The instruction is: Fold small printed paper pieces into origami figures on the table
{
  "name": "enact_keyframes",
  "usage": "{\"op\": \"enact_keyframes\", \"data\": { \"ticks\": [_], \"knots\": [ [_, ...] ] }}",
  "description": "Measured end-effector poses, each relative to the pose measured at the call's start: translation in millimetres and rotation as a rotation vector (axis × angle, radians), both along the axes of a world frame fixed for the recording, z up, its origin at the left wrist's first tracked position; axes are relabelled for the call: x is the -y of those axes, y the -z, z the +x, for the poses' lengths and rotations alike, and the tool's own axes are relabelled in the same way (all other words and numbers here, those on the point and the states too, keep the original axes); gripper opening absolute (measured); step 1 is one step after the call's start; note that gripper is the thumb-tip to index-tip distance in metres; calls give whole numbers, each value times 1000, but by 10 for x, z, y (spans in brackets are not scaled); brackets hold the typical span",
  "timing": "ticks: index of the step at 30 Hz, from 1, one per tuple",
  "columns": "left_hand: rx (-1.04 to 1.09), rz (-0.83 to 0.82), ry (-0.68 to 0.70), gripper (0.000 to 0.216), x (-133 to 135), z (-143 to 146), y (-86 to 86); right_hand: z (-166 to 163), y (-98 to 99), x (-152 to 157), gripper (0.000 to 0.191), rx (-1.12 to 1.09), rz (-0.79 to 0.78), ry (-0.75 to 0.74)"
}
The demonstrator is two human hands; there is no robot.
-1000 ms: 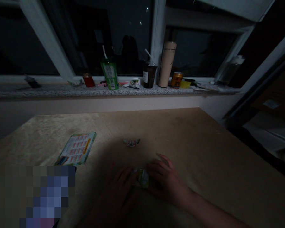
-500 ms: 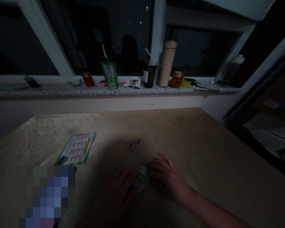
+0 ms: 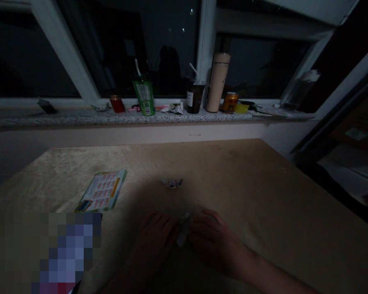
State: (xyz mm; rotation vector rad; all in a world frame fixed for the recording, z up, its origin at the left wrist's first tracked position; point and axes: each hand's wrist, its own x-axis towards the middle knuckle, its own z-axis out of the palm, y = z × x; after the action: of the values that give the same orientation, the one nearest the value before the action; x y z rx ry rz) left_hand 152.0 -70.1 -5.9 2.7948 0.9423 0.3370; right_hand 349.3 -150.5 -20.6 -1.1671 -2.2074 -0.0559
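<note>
Low over the table, a small piece of printed paper [image 3: 183,230], folded narrow, is between my two hands. My left hand [image 3: 156,234] grips its left side, fingers closed and in deep shadow. On the other side my right hand [image 3: 210,234] has its fingers curled in on the paper's right edge. Both thumbs are hard to make out in the dark. Just beyond the hands lies a small folded piece of colourful paper [image 3: 172,183], pointed at both ends. A stack of printed sheets [image 3: 102,191] rests to the left.
A blurred-out blue patch [image 3: 70,249] covers the near left of the table [image 3: 242,171]. Along the stone windowsill [image 3: 95,118] stand a red jar [image 3: 117,104], a green cup [image 3: 144,97], a dark cup [image 3: 195,98], a pink flask [image 3: 217,83] and an orange can [image 3: 230,102].
The paper between my hands now looks narrower, with less green showing. My right hand's raised index finger has come down and in. The whole view has shifted slightly.
</note>
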Motion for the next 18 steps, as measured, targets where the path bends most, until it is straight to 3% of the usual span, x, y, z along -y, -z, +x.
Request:
{"op": "enact_keyframes", "data": {
  "ticks": [3,9,14,18],
  "knots": [
    [56,6,-37,25,-16,-23,61,-30,5,1,20,50,-53,-70],
    [111,5,-41,35,-5,-12,96,-13,-29,-19,16,81,-162,-66],
    [150,-68,40,31,0,-25,90,11,-22,-25,19,50,-191,-50],
    [195,-117,-4,22,-21,-52,106,31,16,-39,21,37,-187,-45]
  ]
}}
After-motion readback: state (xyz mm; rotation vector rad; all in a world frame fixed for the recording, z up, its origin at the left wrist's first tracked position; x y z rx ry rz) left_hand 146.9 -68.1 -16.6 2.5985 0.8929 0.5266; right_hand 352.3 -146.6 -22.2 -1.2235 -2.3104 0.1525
